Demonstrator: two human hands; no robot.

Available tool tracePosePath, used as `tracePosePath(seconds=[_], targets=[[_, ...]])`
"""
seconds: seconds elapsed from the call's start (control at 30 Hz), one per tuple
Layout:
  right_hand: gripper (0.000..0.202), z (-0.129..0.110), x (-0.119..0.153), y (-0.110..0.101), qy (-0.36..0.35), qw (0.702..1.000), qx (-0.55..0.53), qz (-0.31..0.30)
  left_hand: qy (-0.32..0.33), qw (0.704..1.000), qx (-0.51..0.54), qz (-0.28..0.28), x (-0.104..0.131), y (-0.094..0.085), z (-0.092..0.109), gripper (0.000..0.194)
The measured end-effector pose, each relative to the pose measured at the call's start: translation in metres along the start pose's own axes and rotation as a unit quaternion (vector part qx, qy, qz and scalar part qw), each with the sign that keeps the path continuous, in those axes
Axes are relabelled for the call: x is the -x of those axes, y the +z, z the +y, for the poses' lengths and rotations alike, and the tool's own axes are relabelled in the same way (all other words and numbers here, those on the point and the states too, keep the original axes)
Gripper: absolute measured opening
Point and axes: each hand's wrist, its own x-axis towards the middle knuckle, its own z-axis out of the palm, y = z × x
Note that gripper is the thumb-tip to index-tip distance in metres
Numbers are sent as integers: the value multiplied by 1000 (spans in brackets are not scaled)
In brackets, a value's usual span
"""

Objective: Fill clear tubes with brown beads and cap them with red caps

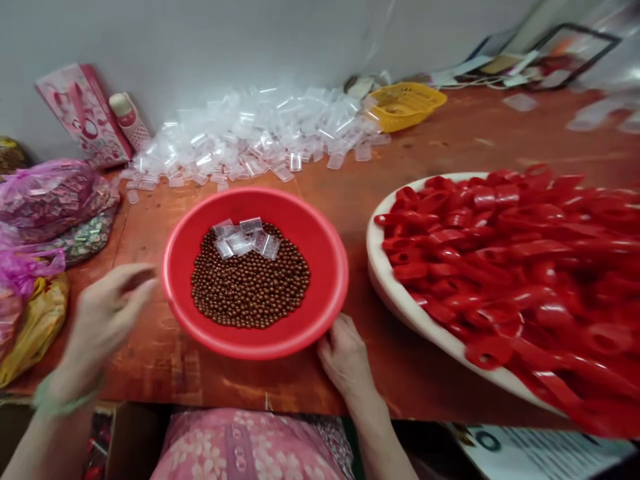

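A red plastic basin [327, 303] rests on the table in front of me, with many small brown beads [250, 287] inside. Several clear plastic pieces [240, 241] lie on the beads toward the far side. My right hand [345, 353] grips the basin's near right edge, its fingertips partly hidden under the rim. Just off the left rim is my left hand [110, 313], slightly blurred, with thumb and fingers apart and nothing visible between them. A pale green band circles that wrist.
A heap of clear plastic pieces [250, 133] lies along the wall beside a yellow basket [405, 107]. To the right, a large white tub [425, 327] overflows with red plastic parts [500, 253]. Filled plastic bags [55, 200], a pink bag [85, 120] and a bottle [129, 123] occupy the left.
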Motion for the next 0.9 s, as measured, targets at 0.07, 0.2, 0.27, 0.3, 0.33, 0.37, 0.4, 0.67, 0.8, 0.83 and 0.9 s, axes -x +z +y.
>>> tracePosePath(seconds=[0.07,0.2,0.27,0.3,0.33,0.37,0.4,0.67,0.8,0.83,0.9], targets=[[26,3,0,2,-10,999,33,-13,135,984,-35,-111,-40,39,9,28],[27,5,1,-1,-35,991,127,-39,321,899,-203,-219,-101,111,18,42],[24,4,1,-8,-45,989,136,-32,371,851,-276,-248,-119,132,18,42],[23,1,2,-13,-48,989,137,-27,392,831,-296,-261,-126,139,17,39],[23,-2,3,-19,-48,989,136,-21,408,816,-307,-272,-131,144,16,35],[24,-6,4,-27,-45,990,132,-17,419,807,-309,-281,-136,147,16,32],[24,-12,5,-35,-36,991,124,-18,424,802,-305,-290,-140,148,15,31],[12,-100,-45,-83,-5,997,-49,-54,389,844,-87,-358,-130,133,14,35],[16,-128,-102,-56,-37,983,-80,-159,370,842,-47,-388,-96,116,20,34],[19,-130,-114,-46,-38,975,-77,-204,366,848,-73,-376,-87,112,21,32],[19,-132,-130,-27,-34,954,-62,-290,349,862,-128,-344,-70,106,21,30]])
